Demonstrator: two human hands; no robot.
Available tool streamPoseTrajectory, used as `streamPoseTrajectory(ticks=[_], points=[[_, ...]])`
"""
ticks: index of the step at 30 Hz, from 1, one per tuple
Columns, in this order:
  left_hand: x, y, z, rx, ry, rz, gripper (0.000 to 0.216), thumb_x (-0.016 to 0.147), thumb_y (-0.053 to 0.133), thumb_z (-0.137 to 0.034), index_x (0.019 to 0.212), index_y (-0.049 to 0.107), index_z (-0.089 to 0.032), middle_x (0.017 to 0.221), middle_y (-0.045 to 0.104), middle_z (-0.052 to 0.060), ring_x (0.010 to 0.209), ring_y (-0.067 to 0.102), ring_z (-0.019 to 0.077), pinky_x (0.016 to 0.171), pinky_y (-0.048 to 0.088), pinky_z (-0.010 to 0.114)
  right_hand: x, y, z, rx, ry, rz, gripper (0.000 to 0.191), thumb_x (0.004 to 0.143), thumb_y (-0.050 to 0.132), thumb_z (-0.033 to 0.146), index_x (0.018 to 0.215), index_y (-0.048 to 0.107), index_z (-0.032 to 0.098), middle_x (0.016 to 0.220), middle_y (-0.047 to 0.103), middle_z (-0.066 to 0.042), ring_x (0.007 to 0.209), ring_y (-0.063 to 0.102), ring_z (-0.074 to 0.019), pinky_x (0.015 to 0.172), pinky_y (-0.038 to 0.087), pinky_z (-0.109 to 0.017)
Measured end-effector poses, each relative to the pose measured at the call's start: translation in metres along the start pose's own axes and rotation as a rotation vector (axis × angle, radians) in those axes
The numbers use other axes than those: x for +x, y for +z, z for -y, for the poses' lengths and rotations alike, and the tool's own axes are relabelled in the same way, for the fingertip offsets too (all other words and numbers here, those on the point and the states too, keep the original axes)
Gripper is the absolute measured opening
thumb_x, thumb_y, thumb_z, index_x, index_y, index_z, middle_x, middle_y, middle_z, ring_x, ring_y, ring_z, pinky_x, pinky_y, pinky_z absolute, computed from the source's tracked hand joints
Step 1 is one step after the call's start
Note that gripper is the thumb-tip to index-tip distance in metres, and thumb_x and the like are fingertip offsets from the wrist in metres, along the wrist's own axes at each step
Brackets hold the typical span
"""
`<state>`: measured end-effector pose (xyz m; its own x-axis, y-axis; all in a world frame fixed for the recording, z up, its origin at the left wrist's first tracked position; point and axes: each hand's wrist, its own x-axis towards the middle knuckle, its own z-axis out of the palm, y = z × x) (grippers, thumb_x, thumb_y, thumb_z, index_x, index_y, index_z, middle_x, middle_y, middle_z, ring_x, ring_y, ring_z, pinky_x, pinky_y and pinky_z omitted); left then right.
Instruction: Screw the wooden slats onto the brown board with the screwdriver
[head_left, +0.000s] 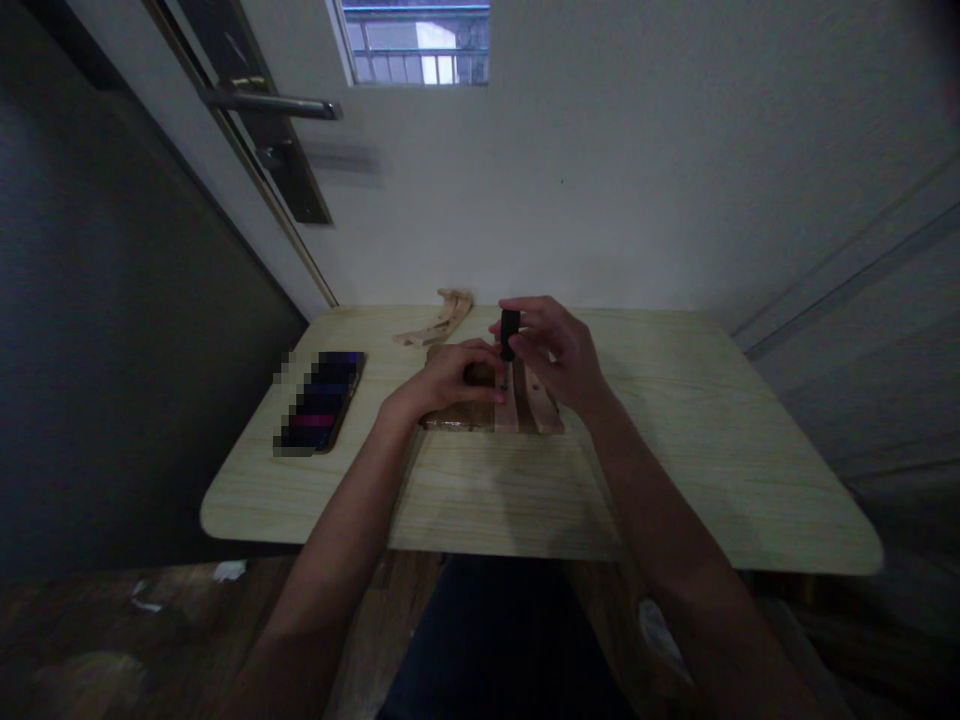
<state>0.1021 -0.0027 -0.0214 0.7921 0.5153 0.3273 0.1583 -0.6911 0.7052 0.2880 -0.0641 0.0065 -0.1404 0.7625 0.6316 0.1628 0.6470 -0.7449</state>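
A small wooden assembly (534, 408) of flat and upright pieces lies in the middle of the light wooden table (675, 470). My left hand (450, 378) rests on its left part, fingers curled and pressing down on the wood. My right hand (559, 352) hovers just above the upright pieces, fingers pinched round a short black-handled screwdriver (510, 333) held upright, tip pointing down into the wood. The tip itself is hidden between my fingers.
A dark phone (324, 400) lies on the table's left side. Curved loose wooden pieces (439, 318) sit at the far edge by the white wall. A door with a metal handle (270, 102) stands at the left. My legs are under the front edge.
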Motion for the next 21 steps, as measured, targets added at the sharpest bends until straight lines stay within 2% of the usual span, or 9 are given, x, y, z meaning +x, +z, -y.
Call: streamPoseTrajectory(ticks=[2, 5, 9, 11, 13, 16, 21], points=[[-0.0003, -0.0003, -0.0002, 0.015, -0.003, -0.005, 0.032, 0.074, 0.078, -0.034, 0.100, 0.069, -0.019, 0.105, 0.069, 0.007, 0.099, 0.064, 0.0207, 0.088, 0.049, 0.035, 0.0008, -0.0009, -0.0020, -0.039, 0.004, -0.054, 0.031, 0.083, 0.068, 0.039, 0.110, 0.060, 0.026, 0.095, 0.070, 0.000, 0.084, 0.071, -0.0138, 0.072, 0.059, -0.027], [-0.0006, -0.0004, 0.0008, 0.008, 0.009, -0.002, 0.030, 0.075, 0.077, -0.034, 0.100, 0.069, -0.020, 0.107, 0.069, 0.007, 0.101, 0.063, 0.0209, 0.090, 0.048, 0.035, 0.0014, -0.0008, -0.0065, -0.102, -0.021, -0.135, 0.032, 0.076, 0.075, 0.038, 0.101, 0.059, 0.025, 0.083, 0.066, 0.003, 0.071, 0.067, -0.0107, 0.062, 0.056, -0.023], [-0.0002, 0.0004, 0.0025, 0.003, 0.019, -0.011, 0.034, 0.074, 0.078, -0.033, 0.104, 0.068, -0.019, 0.109, 0.068, 0.008, 0.102, 0.063, 0.0207, 0.091, 0.048, 0.035, 0.0001, 0.0012, -0.0108, -0.195, -0.090, -0.190, 0.036, 0.073, 0.079, 0.035, 0.098, 0.056, 0.026, 0.077, 0.060, 0.006, 0.063, 0.062, -0.0088, 0.055, 0.054, -0.022], [-0.0001, 0.0005, 0.0021, 0.001, 0.025, -0.013, 0.033, 0.074, 0.079, -0.033, 0.102, 0.068, -0.019, 0.107, 0.068, 0.008, 0.101, 0.063, 0.0204, 0.090, 0.049, 0.035, -0.0008, 0.0017, -0.0098, -0.259, -0.133, -0.189, 0.034, 0.075, 0.076, 0.033, 0.101, 0.055, 0.026, 0.083, 0.063, 0.004, 0.070, 0.065, -0.0105, 0.061, 0.058, -0.025], [-0.0001, 0.0003, 0.0009, -0.001, 0.023, -0.009, 0.030, 0.075, 0.078, -0.034, 0.098, 0.069, -0.018, 0.105, 0.068, 0.007, 0.098, 0.063, 0.0199, 0.088, 0.049, 0.034, -0.0015, 0.0019, -0.0066, -0.306, -0.179, -0.165, 0.028, 0.081, 0.070, 0.033, 0.103, 0.055, 0.026, 0.097, 0.065, 0.000, 0.086, 0.067, -0.0139, 0.072, 0.060, -0.030], [-0.0003, -0.0003, -0.0008, 0.000, 0.007, 0.000, 0.026, 0.075, 0.077, -0.035, 0.094, 0.069, -0.018, 0.102, 0.069, 0.006, 0.094, 0.063, 0.0190, 0.085, 0.049, 0.032, -0.0027, 0.0034, -0.0023, -0.258, -0.197, -0.114, 0.020, 0.089, 0.060, 0.032, 0.107, 0.054, 0.026, 0.113, 0.065, -0.004, 0.104, 0.066, -0.0171, 0.079, 0.061, -0.033], [-0.0002, -0.0004, -0.0015, -0.005, 0.006, -0.002, 0.024, 0.074, 0.078, -0.033, 0.092, 0.069, -0.018, 0.104, 0.068, 0.006, 0.098, 0.062, 0.0203, 0.089, 0.048, 0.034, -0.0041, 0.0086, -0.0038, -0.036, -0.036, -0.111, 0.032, 0.088, 0.061, 0.041, 0.114, 0.049, 0.029, 0.104, 0.069, -0.002, 0.089, 0.072, -0.0160, 0.073, 0.063, -0.032]])
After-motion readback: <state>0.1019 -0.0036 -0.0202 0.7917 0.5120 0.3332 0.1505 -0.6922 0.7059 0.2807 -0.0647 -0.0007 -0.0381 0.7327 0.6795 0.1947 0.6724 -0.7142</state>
